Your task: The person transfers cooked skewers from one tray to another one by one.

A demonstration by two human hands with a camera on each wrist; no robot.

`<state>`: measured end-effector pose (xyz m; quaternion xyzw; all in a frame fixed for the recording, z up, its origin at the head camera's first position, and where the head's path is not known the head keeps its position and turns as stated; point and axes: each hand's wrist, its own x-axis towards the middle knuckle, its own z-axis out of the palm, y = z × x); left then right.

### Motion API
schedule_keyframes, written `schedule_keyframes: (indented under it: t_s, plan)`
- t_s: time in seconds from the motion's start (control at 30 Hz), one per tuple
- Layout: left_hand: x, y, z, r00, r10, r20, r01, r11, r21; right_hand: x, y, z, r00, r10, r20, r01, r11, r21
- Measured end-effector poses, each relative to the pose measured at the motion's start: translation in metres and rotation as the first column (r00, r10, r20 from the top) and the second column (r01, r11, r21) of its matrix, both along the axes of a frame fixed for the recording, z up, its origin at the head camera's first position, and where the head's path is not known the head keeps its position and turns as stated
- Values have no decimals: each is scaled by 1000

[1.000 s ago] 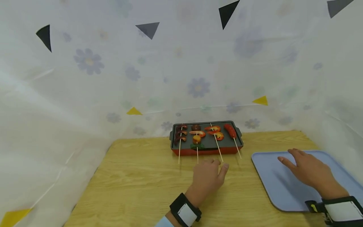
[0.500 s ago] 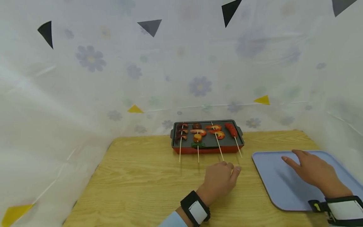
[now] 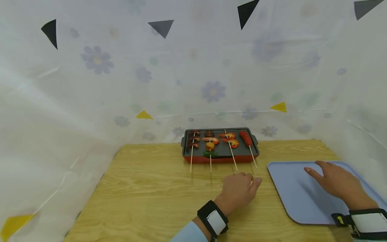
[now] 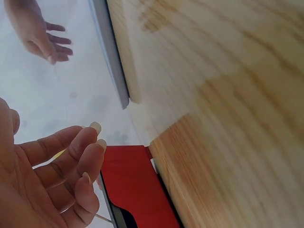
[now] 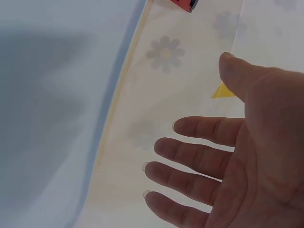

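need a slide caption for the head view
Left hand near four food skewers on a red-sided grill, right hand over a blue tray.

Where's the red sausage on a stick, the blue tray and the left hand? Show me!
Sausage (image 3: 245, 138), head view: the middle of its red body.
Blue tray (image 3: 290, 183), head view: a bare patch of its flat bottom.
Left hand (image 3: 239, 190), head view: the back of it.

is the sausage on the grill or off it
On: the red sausage lies at the right end of the grill, its stick jutting out past the front.
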<state>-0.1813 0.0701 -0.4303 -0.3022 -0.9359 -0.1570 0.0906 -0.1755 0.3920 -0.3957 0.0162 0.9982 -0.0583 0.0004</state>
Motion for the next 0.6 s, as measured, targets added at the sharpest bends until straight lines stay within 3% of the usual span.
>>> schedule_keyframes:
  t_s: [0.6]
  plan:
    - [0, 14, -5, 999, 10, 38, -9, 1000, -18, 1, 10, -3, 1000, -16, 3, 16, 999, 33]
